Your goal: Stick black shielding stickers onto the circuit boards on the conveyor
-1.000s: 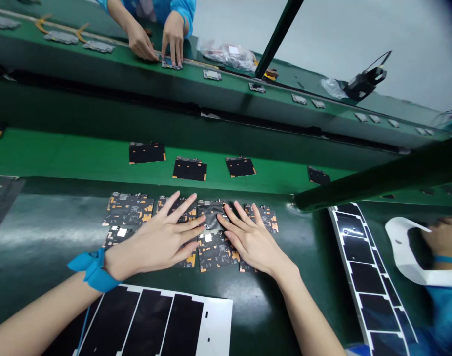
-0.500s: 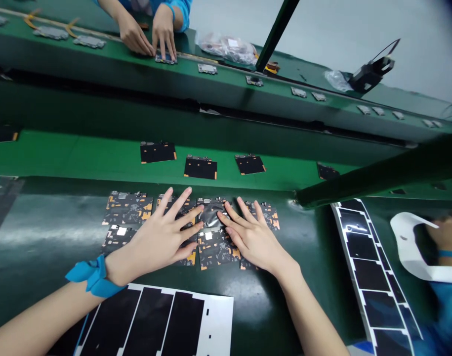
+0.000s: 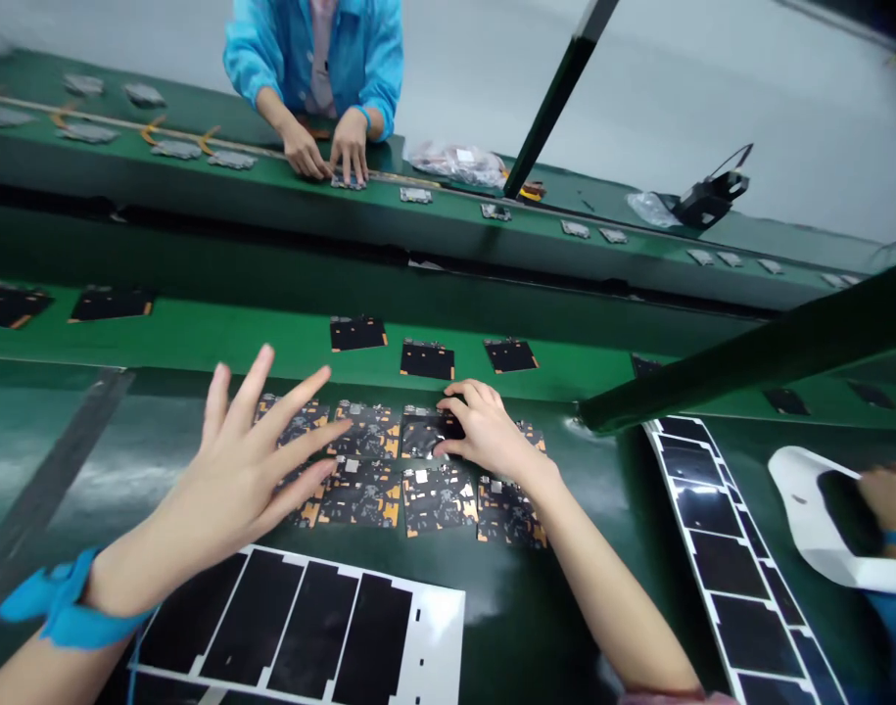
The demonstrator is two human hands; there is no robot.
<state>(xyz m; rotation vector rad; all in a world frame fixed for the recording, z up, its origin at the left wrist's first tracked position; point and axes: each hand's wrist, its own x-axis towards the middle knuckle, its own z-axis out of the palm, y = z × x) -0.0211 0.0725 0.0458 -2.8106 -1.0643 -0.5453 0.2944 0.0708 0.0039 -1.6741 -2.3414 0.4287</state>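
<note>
Several black circuit boards with orange patches (image 3: pixel 366 475) lie in two rows on the dark green bench. My right hand (image 3: pixel 484 431) has its fingers curled around the board with the glossy black film (image 3: pixel 425 434) in the back row. My left hand (image 3: pixel 234 480) hovers above the left end of the rows, fingers spread wide and holding nothing. A blue strap (image 3: pixel 58 607) is around my left wrist.
A white sheet of black film pieces (image 3: pixel 301 636) lies near me; a long strip of them (image 3: pixel 733 548) runs at right. More boards (image 3: pixel 427 360) sit on the green belt (image 3: pixel 198 333). A person in blue (image 3: pixel 322 69) works opposite. Another person's hand (image 3: pixel 888 494) holds white backing paper (image 3: pixel 800 499).
My left hand lifted off the boards and drew back to the left. My right hand curled its flat fingers onto the film-covered board. The view tilted up.
</note>
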